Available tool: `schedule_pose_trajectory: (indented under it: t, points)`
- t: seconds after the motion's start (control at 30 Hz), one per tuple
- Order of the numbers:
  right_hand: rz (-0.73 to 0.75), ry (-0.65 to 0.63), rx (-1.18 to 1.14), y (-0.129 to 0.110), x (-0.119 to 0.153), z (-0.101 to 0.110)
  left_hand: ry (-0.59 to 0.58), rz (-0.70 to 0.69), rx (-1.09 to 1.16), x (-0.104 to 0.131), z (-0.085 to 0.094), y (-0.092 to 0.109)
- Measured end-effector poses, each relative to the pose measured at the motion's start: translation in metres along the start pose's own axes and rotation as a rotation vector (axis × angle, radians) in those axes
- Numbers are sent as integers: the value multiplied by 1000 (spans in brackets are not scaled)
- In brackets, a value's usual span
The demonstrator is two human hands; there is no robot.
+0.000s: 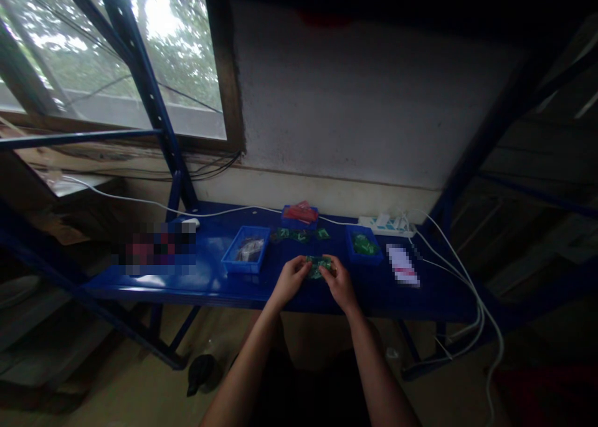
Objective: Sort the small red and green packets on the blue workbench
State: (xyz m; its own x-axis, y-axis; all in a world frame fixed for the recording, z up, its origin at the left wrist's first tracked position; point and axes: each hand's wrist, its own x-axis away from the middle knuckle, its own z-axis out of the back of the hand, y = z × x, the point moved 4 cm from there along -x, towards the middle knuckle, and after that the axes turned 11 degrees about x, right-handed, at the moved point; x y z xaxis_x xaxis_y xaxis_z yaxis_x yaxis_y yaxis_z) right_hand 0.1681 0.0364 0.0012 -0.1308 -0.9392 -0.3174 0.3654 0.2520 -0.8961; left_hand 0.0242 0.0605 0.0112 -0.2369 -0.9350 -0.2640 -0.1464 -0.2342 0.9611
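Between my two hands is a small green plastic packet (318, 267), held just above the front part of the blue table. My left hand (295, 275) pinches its left side, thumb on top. On its right side my right hand (339, 280) grips in the same way. Several similar green packets (299, 234) lie in a row behind my hands. To the left stands a blue bin (246, 266) with clear or greyish packets inside. A blue bin (375, 258) with green packets is to the right. Farther back, a blue bin (283, 218) holds red packets (302, 212).
A white power strip (387, 225) with plugs and white cables lies at the back right. A blurred white and pink item (402, 265) is on the right of the blue table (299, 294). Blurred dark and red items (159, 246) lie at the left. Blue shelf posts (161, 115) frame both sides.
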Motion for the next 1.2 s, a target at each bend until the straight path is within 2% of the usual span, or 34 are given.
schedule_pose_trajectory:
  t: [1.2]
  points:
    - [-15, -7, -16, 1, 0, -1, -4, -1, -14, 1, 0, -1]
